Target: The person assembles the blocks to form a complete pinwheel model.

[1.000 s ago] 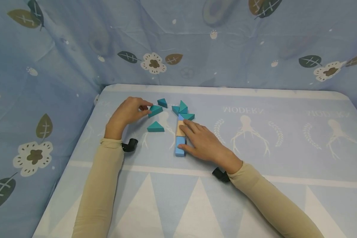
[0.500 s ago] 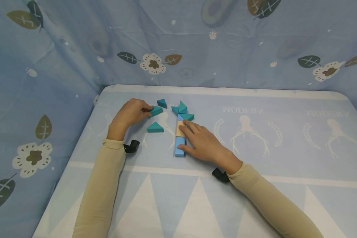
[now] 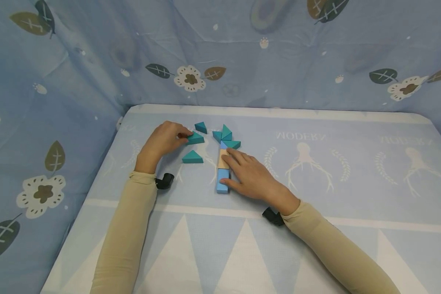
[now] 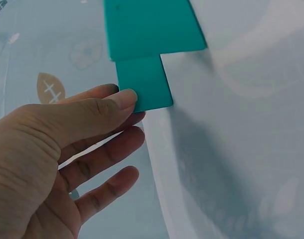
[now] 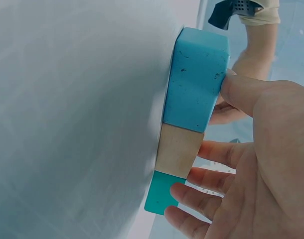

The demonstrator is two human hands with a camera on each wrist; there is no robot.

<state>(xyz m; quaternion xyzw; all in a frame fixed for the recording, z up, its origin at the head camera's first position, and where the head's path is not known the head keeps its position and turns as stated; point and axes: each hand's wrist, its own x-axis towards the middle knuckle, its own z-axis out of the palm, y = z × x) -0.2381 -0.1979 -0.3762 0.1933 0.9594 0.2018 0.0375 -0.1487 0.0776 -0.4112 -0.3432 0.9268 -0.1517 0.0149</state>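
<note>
Change obs.: held triangle (image 3: 197,139), teal, had shifted slightly rt. over the last sec., its long front edge turned nearer to level in head view. L hand (image 3: 163,138) had moved w/ it. R hand (image 3: 252,175) showed no clear move. Judged meaning: the piece was being aligned by L hand while R hand prob. steadied the row (image 3: 222,174); piece & row were apart, so no join made.

Grip, L: narrow, thumb & fingertips pinching one end of held triangle, other fingers spread. Whether the piece was lifted or sat flat: cannot tell. Grip, R: relaxed & fairly wide, thumb against blue block (image 5: 197,74), fingers along tan block (image 5: 179,149) & the teal end beyond.

Location: held triangle lay left of the row, btwn far triangle (image 3: 201,127) & near triangle (image 3: 192,157), both loose. At the row's far end, blue triangle (image 3: 223,144) followed the tan block, w/ right triangle (image 3: 232,144) beside it & two teal pieces (image 3: 226,133) just beyond, close-set. Exact contact there too small to tell.

Containers: none seen, hence no contents to report; the row & loose triangles were on the patterned surface (image 3: 251,122) itself
</note>
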